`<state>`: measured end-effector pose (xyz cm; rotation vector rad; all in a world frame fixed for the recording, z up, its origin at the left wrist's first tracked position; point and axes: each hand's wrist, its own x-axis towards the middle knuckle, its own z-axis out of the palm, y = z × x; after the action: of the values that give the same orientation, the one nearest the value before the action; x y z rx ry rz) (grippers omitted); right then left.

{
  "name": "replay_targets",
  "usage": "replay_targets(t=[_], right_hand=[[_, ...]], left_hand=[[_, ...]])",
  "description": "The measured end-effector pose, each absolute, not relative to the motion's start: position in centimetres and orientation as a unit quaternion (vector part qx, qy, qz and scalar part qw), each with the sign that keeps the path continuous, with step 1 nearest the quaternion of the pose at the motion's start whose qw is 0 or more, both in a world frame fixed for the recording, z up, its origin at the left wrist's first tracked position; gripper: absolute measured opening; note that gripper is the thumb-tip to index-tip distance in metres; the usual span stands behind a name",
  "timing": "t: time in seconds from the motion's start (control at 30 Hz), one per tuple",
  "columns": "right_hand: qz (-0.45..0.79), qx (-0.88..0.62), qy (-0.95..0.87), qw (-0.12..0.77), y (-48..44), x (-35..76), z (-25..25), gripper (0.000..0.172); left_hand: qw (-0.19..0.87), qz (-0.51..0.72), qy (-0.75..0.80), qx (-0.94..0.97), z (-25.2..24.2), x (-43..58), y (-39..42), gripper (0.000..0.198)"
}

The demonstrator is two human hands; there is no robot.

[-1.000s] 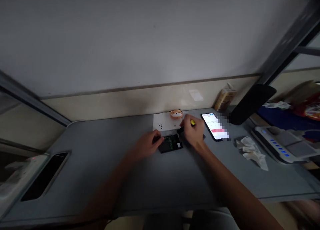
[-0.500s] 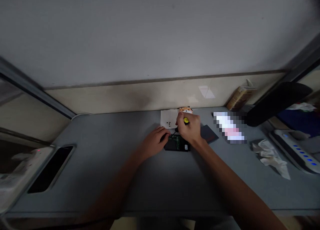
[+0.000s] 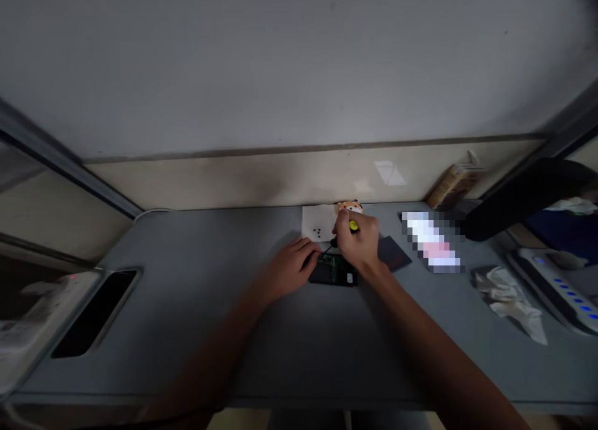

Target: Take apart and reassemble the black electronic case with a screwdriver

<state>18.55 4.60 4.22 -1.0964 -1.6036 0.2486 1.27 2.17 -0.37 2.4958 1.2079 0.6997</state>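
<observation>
A small black device with an exposed green circuit board (image 3: 335,269) lies on the grey desk (image 3: 299,336). My left hand (image 3: 290,269) rests on the device's left edge, fingers curled against it. My right hand (image 3: 359,242) is closed around a screwdriver with a yellow cap (image 3: 353,226), its tip pointing down at the board's upper part. Just behind lies a white paper (image 3: 318,223) with several small dark screws (image 3: 317,233) on it.
An orange animal figure (image 3: 349,206) stands behind my right hand. A dark flat cover (image 3: 395,253) lies right of the device, then a lit phone (image 3: 432,242), crumpled tissue (image 3: 507,293), a power strip (image 3: 558,286) and a carton (image 3: 455,182). A dark slot (image 3: 96,311) sits at left.
The view has shifted so everything sits further right in the picture. My right hand with the screwdriver moved from beside the device to over its upper part; the left hand stays on the device.
</observation>
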Motion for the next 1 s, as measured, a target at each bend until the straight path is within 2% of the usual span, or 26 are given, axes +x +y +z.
replay_targets(t=[0.2, 0.4, 0.57, 0.67, 0.77, 1.0], right_hand=[[0.218, -0.447, -0.644, 0.582, 4.1, 18.3, 4.4, 0.023], [0.431, -0.347, -0.568, 0.609, 4.8, 19.1, 3.4, 0.037], [0.605, -0.241, -0.451, 0.611, 5.0, 19.1, 3.6, 0.034], [0.619, -0.211, -0.4, 0.642, 4.9, 18.4, 3.6, 0.03], [0.595, -0.21, -0.398, 0.666, 5.0, 17.9, 3.2, 0.034], [0.558, -0.239, -0.436, 0.665, 5.7, 19.0, 2.4, 0.039]], left_hand=[[0.134, 0.257, 0.406, 0.867, -0.8, 1.3, 2.2, 0.02], [0.124, 0.254, 0.404, 0.87, -0.8, 1.3, 2.4, 0.02], [0.153, 0.241, 0.422, 0.86, -0.8, 1.4, 2.4, 0.021], [0.172, 0.237, 0.434, 0.852, -0.6, 1.5, 2.4, 0.022], [0.177, 0.233, 0.441, 0.848, -0.5, 1.5, 2.4, 0.021], [0.176, 0.236, 0.433, 0.852, -0.8, 1.4, 2.5, 0.02]])
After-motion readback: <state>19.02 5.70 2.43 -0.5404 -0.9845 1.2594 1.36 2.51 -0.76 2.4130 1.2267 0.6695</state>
